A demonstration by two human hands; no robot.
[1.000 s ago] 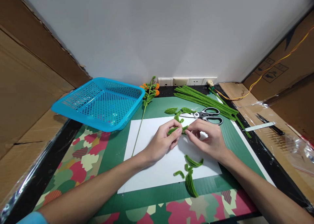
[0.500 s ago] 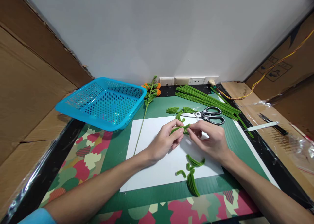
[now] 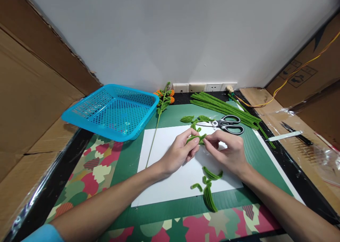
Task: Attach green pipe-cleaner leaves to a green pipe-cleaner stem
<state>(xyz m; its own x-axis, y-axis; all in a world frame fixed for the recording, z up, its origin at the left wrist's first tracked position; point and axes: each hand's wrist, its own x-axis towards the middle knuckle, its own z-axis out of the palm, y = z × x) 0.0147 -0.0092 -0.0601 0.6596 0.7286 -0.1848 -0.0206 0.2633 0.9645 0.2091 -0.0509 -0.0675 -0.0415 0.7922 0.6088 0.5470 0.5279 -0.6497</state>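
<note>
Between thumb and fingers, my left hand (image 3: 183,149) grips a leaf shape of bent green pipe cleaner (image 3: 193,138) above the white paper (image 3: 162,160). My right hand (image 3: 227,148) pinches the right end of the same piece with thumb and forefinger. Fingers cover part of it. Below the hands lie curved green pipe cleaner leaves (image 3: 209,198) and a short bent piece (image 3: 196,187). Just beyond the hands rest scissors (image 3: 220,123) with black and grey handles, their blades pointing left beside more green leaf shapes (image 3: 187,119).
A blue perforated basket (image 3: 138,131) stands at the left. Next to it lies a stem with orange flowers (image 3: 158,116). Long green pipe cleaners (image 3: 225,109) are bundled at the back right. A white-handled tool (image 3: 285,136) and a black knife (image 3: 300,137) lie at the right edge.
Both hands keep their hold on the green pipe cleaner leaf, with barely any finger movement. The whole view has shifted very slightly.
</note>
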